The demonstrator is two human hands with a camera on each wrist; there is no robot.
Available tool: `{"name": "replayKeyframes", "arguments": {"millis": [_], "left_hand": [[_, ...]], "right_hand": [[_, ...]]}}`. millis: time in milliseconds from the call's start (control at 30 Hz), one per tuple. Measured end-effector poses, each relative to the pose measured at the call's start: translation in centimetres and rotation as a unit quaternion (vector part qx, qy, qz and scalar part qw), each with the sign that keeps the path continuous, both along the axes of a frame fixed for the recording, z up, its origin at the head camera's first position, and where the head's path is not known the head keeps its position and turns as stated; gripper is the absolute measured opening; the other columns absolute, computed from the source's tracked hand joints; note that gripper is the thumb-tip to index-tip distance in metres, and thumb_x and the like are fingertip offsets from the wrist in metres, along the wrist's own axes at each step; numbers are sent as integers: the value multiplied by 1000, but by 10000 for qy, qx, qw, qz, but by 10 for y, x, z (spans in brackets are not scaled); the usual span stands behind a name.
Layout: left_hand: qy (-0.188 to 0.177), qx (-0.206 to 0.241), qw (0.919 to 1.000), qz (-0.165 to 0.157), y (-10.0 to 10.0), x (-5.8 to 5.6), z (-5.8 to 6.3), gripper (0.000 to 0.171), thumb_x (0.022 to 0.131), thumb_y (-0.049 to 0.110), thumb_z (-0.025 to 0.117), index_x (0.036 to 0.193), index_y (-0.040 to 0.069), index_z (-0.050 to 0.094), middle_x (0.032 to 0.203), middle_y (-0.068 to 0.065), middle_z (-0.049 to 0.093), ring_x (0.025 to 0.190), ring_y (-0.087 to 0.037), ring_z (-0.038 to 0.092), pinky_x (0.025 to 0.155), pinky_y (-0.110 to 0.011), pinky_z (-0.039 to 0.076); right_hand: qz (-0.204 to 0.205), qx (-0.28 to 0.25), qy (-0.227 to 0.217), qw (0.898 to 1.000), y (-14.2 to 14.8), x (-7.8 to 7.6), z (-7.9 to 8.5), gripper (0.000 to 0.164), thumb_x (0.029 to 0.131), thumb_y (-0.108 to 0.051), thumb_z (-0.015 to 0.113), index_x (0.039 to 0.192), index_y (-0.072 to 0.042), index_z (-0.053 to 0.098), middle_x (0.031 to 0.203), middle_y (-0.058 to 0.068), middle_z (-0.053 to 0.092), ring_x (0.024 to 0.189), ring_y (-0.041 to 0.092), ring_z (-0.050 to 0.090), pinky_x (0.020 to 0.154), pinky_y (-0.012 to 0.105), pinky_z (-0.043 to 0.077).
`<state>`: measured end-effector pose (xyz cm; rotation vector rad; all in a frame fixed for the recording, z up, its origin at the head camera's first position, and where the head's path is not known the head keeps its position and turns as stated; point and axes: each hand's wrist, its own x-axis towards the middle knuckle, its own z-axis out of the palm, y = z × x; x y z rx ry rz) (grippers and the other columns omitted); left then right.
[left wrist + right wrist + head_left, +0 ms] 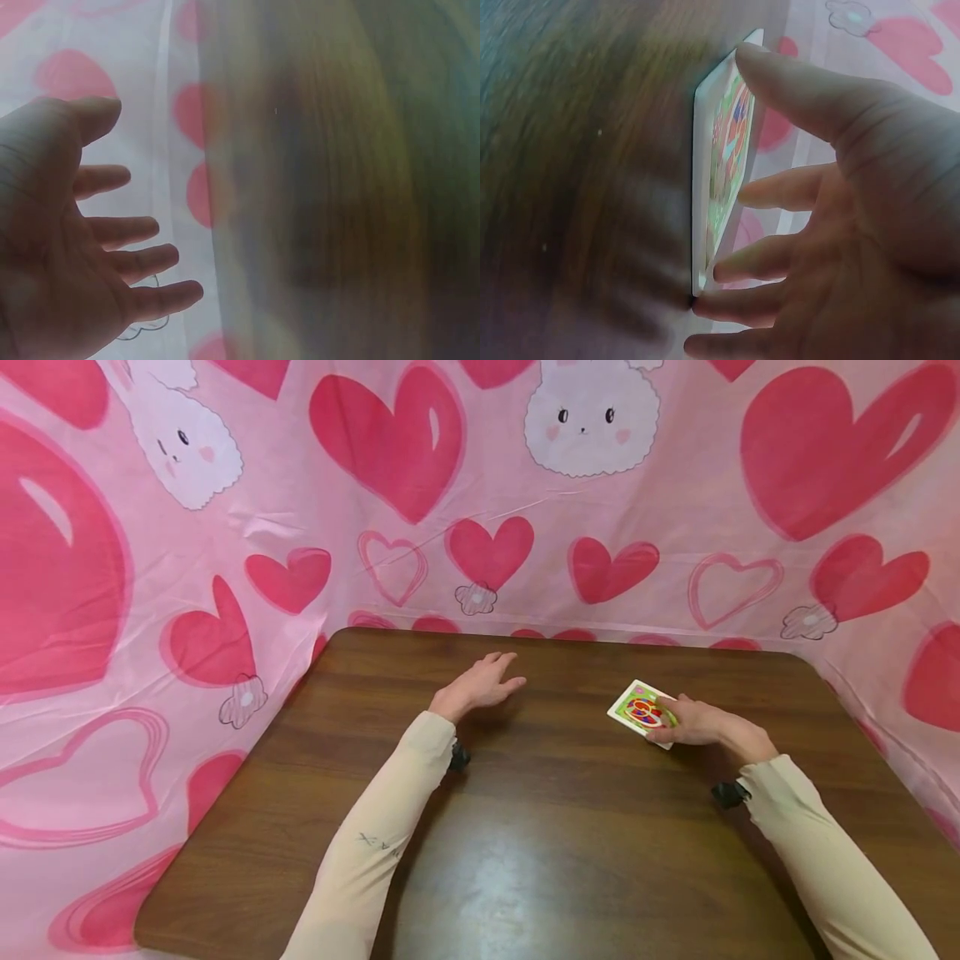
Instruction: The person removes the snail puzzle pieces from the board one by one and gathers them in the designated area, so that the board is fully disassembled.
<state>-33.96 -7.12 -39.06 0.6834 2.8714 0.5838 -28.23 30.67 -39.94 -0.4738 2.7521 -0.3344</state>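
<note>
A flat square picture card or thin stack of cards (637, 710) lies on the brown table, with a white border and a green, red and blue print. Over its near right side is my right hand (693, 722). In the right wrist view the thumb (795, 82) reaches the card's far end, and the spread fingers (757, 259) lie along its other end; whether they press on it is hard to tell. My left hand (480, 683) hovers over the table to the left, with its fingers (142, 262) loosely extended and nothing held.
The wooden table (525, 810) has rounded corners and fills the lower view. A pink cloth (540, 502) with hearts and rabbits hangs behind it and at both sides. Black straps with small devices (731, 793) sit under both wrists.
</note>
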Motion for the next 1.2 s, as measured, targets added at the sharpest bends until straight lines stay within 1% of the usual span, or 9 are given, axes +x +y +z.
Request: {"name": "replayKeyframes", "arguments": {"millis": [100,333,433,500,567,633,733,1033,1200], "left_hand": [[-27,32,10000,-37,4,1,-2,66,100,48,49,154,14,31,158,-13,33,146,-30,34,120,-46,29],[-255,215,9993,-138,13,6,-7,66,100,46,50,153,11,32,157,-12,35,146,-27,33,120,-44,29],[-394,149,9989,-220,17,8,-9,67,100,47,50,153,12,32,157,-12,36,146,-27,33,120,-44,29],[-517,79,9983,-269,20,9,-10,67,100,47,50,153,11,33,157,-12,37,147,-27,32,120,-44,28],[-590,-46,9978,-312,22,11,-11,66,100,46,50,153,11,33,157,-11,38,147,-26,32,120,-43,27],[-663,-137,9972,-322,24,13,-12,66,100,46,50,153,12,33,156,-11,38,147,-26,32,120,-43,28],[-698,-199,9968,-343,26,15,-12,66,100,46,51,153,12,32,156,-10,39,146,-25,34,120,-42,29],[-647,-231,9971,-335,30,23,-16,70,97,48,56,153,15,32,154,-9,43,143,-24,40,117,-42,34],[-618,-287,9970,-364,31,25,-17,69,95,48,58,152,16,34,151,-9,46,140,-24,44,116,-41,36]], "right_hand": [[31,16,-61,10000,-1,-1,0,84,87,-47,69,140,12,39,106,30,51,89,34,55,84,54,46],[37,110,-46,9999,-1,-2,0,83,87,-46,70,138,12,41,104,28,51,88,34,54,84,52,46],[26,138,3,9999,-2,-2,-1,83,86,-46,71,139,12,42,104,28,52,88,34,54,84,52,46],[33,134,59,9999,-3,-1,-2,83,85,-46,71,139,11,43,108,32,52,91,37,56,85,55,47],[52,111,97,9999,-4,0,-3,82,85,-46,72,139,10,43,117,40,50,100,46,57,90,59,46],[64,71,122,9999,-8,1,-4,83,85,-46,72,140,9,44,128,47,44,113,55,53,95,64,42],[83,6,112,9999,-13,2,-4,83,85,-46,72,141,8,43,136,52,33,124,62,42,100,68,37],[278,-88,56,9996,-34,1,-3,85,84,-46,73,143,8,42,142,50,28,128,63,38,103,69,34],[377,-176,-36,9991,-46,-2,-6,85,84,-46,74,144,6,42,146,47,25,133,63,31,107,69,30]]}}
